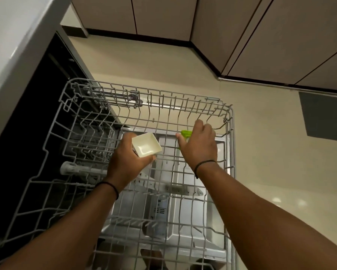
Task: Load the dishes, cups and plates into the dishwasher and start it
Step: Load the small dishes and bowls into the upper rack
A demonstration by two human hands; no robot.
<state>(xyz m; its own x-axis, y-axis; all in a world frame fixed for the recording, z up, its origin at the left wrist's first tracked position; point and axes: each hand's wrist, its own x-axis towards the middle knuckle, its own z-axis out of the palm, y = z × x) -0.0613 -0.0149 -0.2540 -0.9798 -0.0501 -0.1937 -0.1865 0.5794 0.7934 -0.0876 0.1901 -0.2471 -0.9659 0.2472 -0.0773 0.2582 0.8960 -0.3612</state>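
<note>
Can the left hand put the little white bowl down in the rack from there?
Probably yes. The left hand holds the bowl right over the rack, and nothing sits on the wires beneath it.

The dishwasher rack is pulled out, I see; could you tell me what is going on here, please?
A person is loading the pulled-out wire rack. The left hand holds a small square cream dish over the rack's middle. The right hand has its fingers curled round a green item near the far right corner; what it is cannot be told. No dishes show on the rack.
</note>
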